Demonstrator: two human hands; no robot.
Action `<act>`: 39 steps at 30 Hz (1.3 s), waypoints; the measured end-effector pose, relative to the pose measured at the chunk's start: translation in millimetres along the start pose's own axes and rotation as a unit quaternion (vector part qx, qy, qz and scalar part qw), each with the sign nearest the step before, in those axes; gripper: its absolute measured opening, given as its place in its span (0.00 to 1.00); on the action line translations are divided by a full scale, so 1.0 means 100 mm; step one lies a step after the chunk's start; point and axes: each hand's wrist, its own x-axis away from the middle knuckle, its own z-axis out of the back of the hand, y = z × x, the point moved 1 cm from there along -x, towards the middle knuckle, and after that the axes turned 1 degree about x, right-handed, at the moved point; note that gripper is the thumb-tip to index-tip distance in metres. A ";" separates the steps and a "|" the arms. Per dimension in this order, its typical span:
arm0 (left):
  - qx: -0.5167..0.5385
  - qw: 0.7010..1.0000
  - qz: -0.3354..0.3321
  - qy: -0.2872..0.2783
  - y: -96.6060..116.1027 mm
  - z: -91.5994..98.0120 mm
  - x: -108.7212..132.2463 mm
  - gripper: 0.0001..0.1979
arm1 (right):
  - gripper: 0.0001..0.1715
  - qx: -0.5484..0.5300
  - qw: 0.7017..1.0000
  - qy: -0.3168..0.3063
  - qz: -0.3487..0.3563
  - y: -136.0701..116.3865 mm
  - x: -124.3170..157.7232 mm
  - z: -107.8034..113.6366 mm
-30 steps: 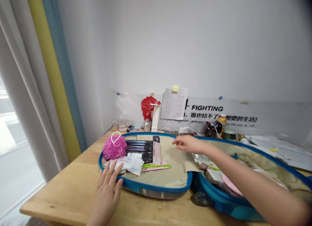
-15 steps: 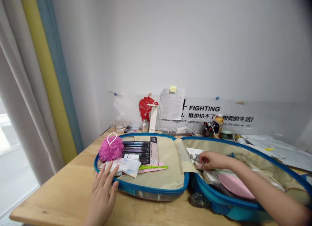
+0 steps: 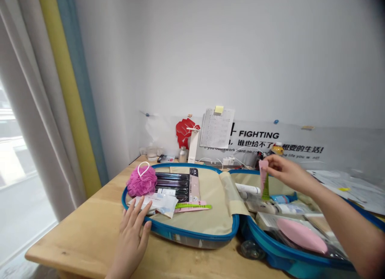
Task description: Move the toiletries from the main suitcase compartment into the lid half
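Observation:
An open blue suitcase (image 3: 198,237) lies spread across the wooden table. Over its right half, my right hand (image 3: 279,166) pinches the top of a narrow pink-and-green packet (image 3: 263,178), which hangs upright. My left hand (image 3: 135,222) lies with fingers spread at the left half's front edge, fingertips at a white soft packet (image 3: 161,204). Behind that sit a pink bath puff (image 3: 142,182), a pack of toothbrushes (image 3: 173,182) and a small white tube (image 3: 167,192). Another pink-and-green packet (image 3: 192,206) lies beside them. The right half holds a pink oval item (image 3: 301,235), a white tube (image 3: 248,188) and a blue tube (image 3: 281,199).
Along the wall stand a small bottle (image 3: 182,154), a white lamp-like stand (image 3: 193,146) and a power strip with cables (image 3: 229,161). Papers (image 3: 345,186) spread at the right. A suitcase wheel (image 3: 252,249) touches the table between the halves. A curtain (image 3: 69,90) hangs left.
My right hand has risen out of the suitcase's right half, lifting the pink-and-green packet. My left hand stays at the same edge. The view has shifted slightly.

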 end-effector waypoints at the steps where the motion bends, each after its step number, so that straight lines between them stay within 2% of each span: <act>1: -0.001 1.000 0.000 0.001 0.00 0.00 0.00 0.22 | 0.26 -0.028 0.999 0.016 0.009 -0.11 -0.01 0.00; 4: -0.004 1.000 -0.001 0.005 0.02 0.00 -0.01 0.22 | 0.36 -0.185 0.983 0.011 0.004 -0.51 0.01 -0.16; 7: -0.007 1.000 -0.008 0.009 0.02 0.00 0.00 0.22 | 0.31 -0.332 0.940 -0.055 -0.055 -0.88 0.09 -0.52; 10: -0.010 1.000 -0.018 0.012 0.01 0.00 0.01 0.22 | 0.14 -0.346 0.924 -0.129 -0.097 -1.10 0.15 -0.93; 12: -0.013 1.000 -0.021 0.011 0.00 0.00 0.01 0.23 | 0.05 -0.346 0.914 -0.175 -0.119 -1.16 0.17 -1.18; 17: -0.009 1.000 -0.015 0.013 0.00 -0.01 0.00 0.22 | 0.03 -0.334 0.892 -0.260 -0.156 -1.26 0.25 -1.57; 23: 0.001 1.000 0.011 -0.001 0.01 -0.01 0.01 0.22 | 0.07 -0.291 0.881 -0.339 -0.153 -1.33 0.37 -1.75; 28: -0.002 1.000 0.003 0.000 0.00 -0.01 0.01 0.22 | 0.14 -0.177 0.902 -0.384 -0.092 -1.30 0.34 -1.82; 34: -0.005 1.000 -0.002 0.002 0.01 0.00 0.01 0.22 | 0.18 -0.029 0.945 -0.326 0.030 -1.31 0.33 -1.80; 37: -0.001 1.000 -0.004 -0.002 0.01 0.01 0.02 0.22 | 0.22 0.016 0.947 -0.311 0.081 -1.34 0.36 -1.83; 39: 0.001 1.000 -0.007 0.000 0.01 0.01 0.01 0.22 | 0.19 0.039 0.945 -0.308 0.104 -1.36 0.38 -1.88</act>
